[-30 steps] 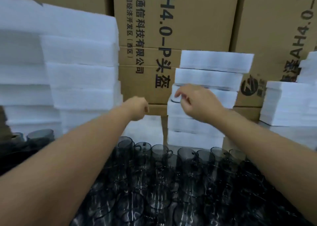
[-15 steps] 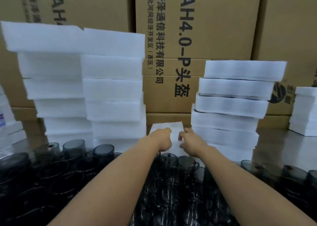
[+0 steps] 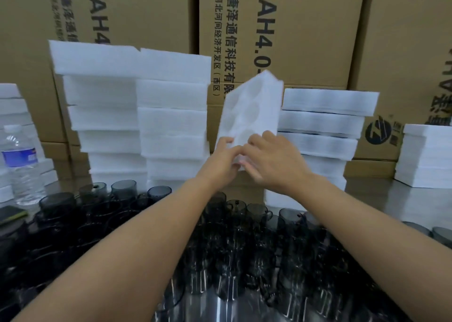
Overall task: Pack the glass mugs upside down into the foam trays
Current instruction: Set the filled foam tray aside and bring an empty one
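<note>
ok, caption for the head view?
Left hand and right hand hold an empty foam tray upright above glass mugs, foam stacks behind.

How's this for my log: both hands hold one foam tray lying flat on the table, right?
Not flat: the head view shows the foam tray raised on end, with the left hand and the right hand holding its lower end.

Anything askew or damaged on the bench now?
Nothing spilled or broken. The tall left foam stack is uneven: its top tray overhangs the trays beneath. The left hand and right hand grip a loose tray on end.
</note>
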The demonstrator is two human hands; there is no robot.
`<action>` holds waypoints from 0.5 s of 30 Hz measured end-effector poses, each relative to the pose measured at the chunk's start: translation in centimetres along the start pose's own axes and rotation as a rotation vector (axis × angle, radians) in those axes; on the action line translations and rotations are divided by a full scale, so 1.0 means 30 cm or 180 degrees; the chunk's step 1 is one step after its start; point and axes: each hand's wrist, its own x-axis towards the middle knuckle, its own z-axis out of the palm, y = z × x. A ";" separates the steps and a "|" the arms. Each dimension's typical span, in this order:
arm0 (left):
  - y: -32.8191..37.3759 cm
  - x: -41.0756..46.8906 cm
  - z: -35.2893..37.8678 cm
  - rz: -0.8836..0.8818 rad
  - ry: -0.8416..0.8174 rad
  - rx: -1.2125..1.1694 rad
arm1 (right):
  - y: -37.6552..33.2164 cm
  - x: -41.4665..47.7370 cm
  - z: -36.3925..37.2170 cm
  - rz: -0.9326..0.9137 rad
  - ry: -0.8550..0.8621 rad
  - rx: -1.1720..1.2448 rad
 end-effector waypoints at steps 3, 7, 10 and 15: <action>0.048 -0.075 -0.085 0.0599 -0.0039 0.0448 | 0.000 -0.056 -0.144 0.0366 0.0217 0.0581; 0.110 -0.225 -0.209 0.1242 -0.0198 0.0832 | 0.020 -0.157 -0.319 0.0085 -0.0467 0.0531; 0.138 -0.354 -0.267 0.1301 -0.0357 0.0845 | -0.011 -0.251 -0.418 -0.0243 -0.0831 0.0281; 0.178 -0.562 -0.299 0.1409 -0.0788 0.1001 | -0.132 -0.388 -0.525 -0.0517 -0.1704 0.0281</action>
